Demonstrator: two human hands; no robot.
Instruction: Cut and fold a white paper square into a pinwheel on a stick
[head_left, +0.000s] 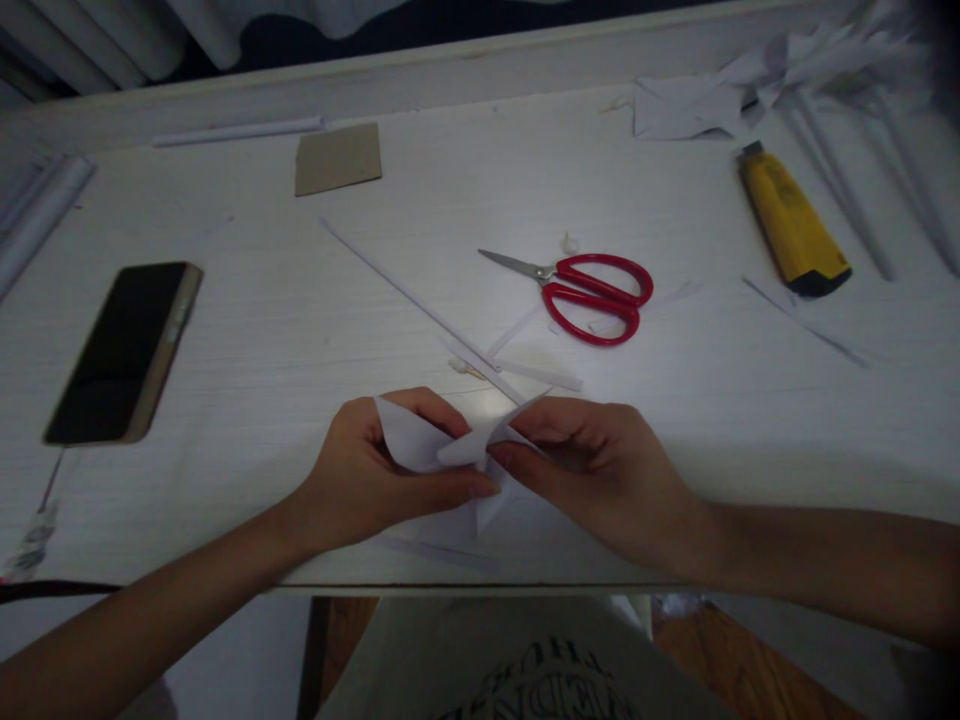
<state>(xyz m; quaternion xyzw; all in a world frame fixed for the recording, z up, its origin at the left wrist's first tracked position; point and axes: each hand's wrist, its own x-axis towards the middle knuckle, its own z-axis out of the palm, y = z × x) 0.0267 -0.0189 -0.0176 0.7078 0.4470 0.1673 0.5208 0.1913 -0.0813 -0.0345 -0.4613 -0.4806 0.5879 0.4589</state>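
Note:
A small folded piece of white paper [420, 445] is held between both hands near the front edge of the white table [300, 330]. My left hand [367, 475] pinches its left flap, thumb underneath. My right hand [600, 470] pinches the right side, fingertips meeting the left thumb at the paper's middle. Thin rolled paper sticks [420, 300] lie just beyond the hands.
Red-handled scissors [592, 290] lie behind the hands. A yellow utility knife [791, 220] is at the right, paper scraps [712, 100] at the far right corner. A dark phone [124, 350] rests on the left, a cardboard square [337, 158] at the back.

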